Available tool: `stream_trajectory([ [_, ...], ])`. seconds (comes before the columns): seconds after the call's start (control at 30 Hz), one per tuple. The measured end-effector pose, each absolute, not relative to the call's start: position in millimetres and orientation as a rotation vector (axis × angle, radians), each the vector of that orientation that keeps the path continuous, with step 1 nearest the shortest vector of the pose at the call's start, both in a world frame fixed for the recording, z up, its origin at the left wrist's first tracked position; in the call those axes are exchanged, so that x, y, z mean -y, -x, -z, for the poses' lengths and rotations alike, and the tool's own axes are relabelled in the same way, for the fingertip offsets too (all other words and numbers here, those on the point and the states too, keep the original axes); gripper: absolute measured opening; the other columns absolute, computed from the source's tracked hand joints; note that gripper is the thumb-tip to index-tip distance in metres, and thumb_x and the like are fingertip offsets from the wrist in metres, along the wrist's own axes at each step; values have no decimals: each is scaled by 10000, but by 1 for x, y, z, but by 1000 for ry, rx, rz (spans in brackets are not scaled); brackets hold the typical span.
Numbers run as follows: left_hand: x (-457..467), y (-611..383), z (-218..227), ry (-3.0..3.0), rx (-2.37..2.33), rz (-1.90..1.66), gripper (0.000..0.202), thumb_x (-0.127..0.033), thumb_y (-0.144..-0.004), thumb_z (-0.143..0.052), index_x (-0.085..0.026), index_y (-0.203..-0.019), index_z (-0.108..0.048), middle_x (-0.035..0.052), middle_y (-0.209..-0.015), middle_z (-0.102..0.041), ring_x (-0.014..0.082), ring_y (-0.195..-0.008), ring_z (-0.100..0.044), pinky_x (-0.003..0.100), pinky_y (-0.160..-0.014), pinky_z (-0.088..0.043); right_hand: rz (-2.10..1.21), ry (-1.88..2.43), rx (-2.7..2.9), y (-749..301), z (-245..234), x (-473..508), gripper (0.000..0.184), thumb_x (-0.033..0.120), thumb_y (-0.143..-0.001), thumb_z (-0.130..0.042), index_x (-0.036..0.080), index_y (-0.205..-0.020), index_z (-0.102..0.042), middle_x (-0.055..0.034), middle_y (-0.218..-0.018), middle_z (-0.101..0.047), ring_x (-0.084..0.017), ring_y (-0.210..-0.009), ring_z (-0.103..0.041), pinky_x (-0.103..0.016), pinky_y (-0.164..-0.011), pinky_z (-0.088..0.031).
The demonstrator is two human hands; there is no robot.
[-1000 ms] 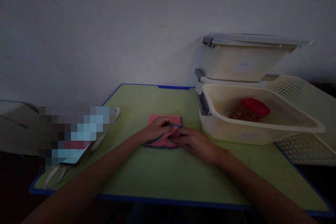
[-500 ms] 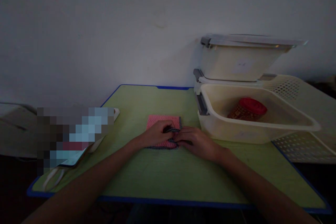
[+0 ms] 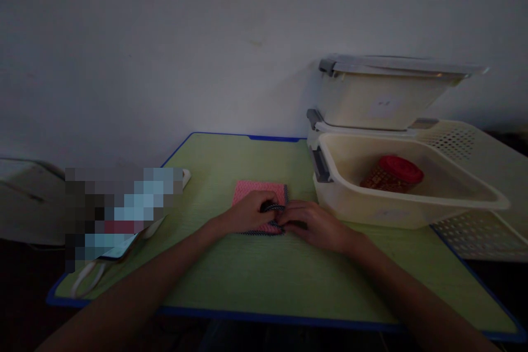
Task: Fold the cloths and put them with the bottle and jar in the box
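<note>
A small pink cloth [image 3: 254,192] with a dark checked border lies in the middle of a green table [image 3: 264,280] edged in blue. My left hand [image 3: 247,213] rests on the cloth's near part, fingers curled and pinching the dark border. From the right, my right hand [image 3: 313,223] meets it, and its fingertips pinch the same border edge. The two hands touch over the cloth's near right corner. The far half of the cloth shows flat; the near half is hidden under my fingers.
A cream plastic basin [image 3: 396,198] holding a red-lidded jar [image 3: 391,173] stands at the table's right. A lidded cream box [image 3: 383,93] is stacked behind it. A perforated tray [image 3: 474,231] lies farther right. A blurred item and white cable [image 3: 84,280] sit at the left edge.
My hands have drawn closer together on the cloth's near edge, and the dark border has been gathered between the fingertips. The cloth itself has stayed in place.
</note>
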State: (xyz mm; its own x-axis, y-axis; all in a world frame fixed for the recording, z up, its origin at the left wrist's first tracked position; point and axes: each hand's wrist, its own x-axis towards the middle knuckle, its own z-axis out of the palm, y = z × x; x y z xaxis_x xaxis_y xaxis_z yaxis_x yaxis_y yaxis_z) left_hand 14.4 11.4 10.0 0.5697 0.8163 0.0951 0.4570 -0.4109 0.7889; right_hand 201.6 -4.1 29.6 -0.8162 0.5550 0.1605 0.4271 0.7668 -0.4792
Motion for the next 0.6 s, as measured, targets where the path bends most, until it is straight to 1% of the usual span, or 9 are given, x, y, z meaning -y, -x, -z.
stream_trajectory([
  [0.13,-8,-15,-14,-2077,-1033,-621,54,-172,-710,-495,-156,-659,-495,-37,-608,-477,93,-570,-428,198,-504,-299,-571,794,2688,-201,-28,5,150,66,-793,-511,175,-806,-613,-39,-855,-627,-149,-800,-579,-267,-711,-432],
  [0.27,-4,-14,-16,-2058,-990,-588,84,-228,-720,-547,-145,-720,-528,-28,-630,-499,94,-571,-437,198,-507,-314,-410,960,2661,-201,-26,8,80,112,-763,-570,174,-813,-563,-36,-831,-594,-157,-755,-555,-257,-634,-415],
  [0.37,-4,-13,-16,-2027,-905,-528,158,-283,-718,-578,-137,-768,-545,-19,-646,-519,99,-575,-456,200,-508,-334,-347,1007,2637,-201,-26,9,143,164,-758,-593,174,-890,-538,-51,-885,-570,-168,-788,-543,-265,-635,-416],
  [0.43,-5,-12,-15,-2043,-868,-513,145,-277,-741,-556,-134,-764,-553,-5,-677,-542,104,-601,-479,205,-534,-359,-361,977,2666,-202,-27,9,137,163,-776,-572,173,-907,-536,-55,-913,-560,-168,-808,-542,-270,-651,-420],
  [0.5,-6,-11,-16,-2100,-851,-518,124,-251,-764,-530,-135,-743,-569,10,-709,-564,111,-637,-500,210,-570,-378,-393,915,2718,-203,-27,8,86,149,-803,-528,176,-882,-549,-49,-907,-555,-160,-801,-542,-264,-652,-419],
  [0.6,-7,-11,-16,-2168,-834,-527,109,-242,-749,-564,-140,-723,-592,20,-738,-576,117,-667,-514,211,-591,-385,-450,833,2763,-205,-28,7,104,131,-828,-476,179,-855,-564,-42,-897,-551,-142,-782,-539,-249,-642,-415],
])
